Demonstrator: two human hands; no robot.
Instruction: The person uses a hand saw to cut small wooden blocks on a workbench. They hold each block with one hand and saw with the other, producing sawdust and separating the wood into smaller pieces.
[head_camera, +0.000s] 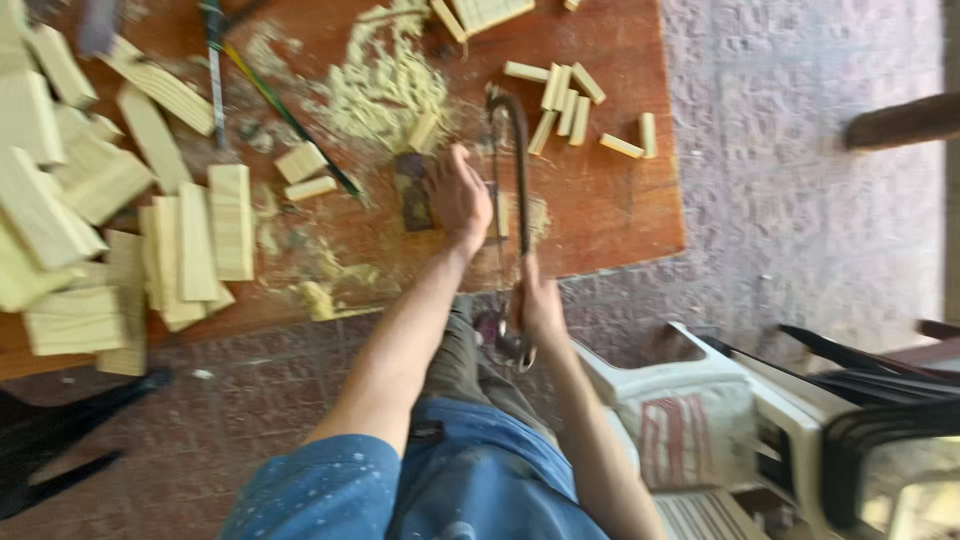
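Your work sits at the near right edge of the reddish wooden tabletop (620, 215), with bare board to its right and stacked pale wood blocks (190, 245) crowding the left. Your left hand (458, 197) presses flat on a thin pale wood strip (500, 215) beside loose sawdust (385, 85). Your right hand (538, 305) is closed around the handle of a rusty metal-framed hacksaw (515, 170) crossing that strip

Left arm reaches straight forward over the table edge (640, 255), left hand (458, 196) pressed palm-down, fingers spread; right forearm angles inward short of that edge, right hand (537, 305) closed in a fist, thumb side up, just outside the edge.
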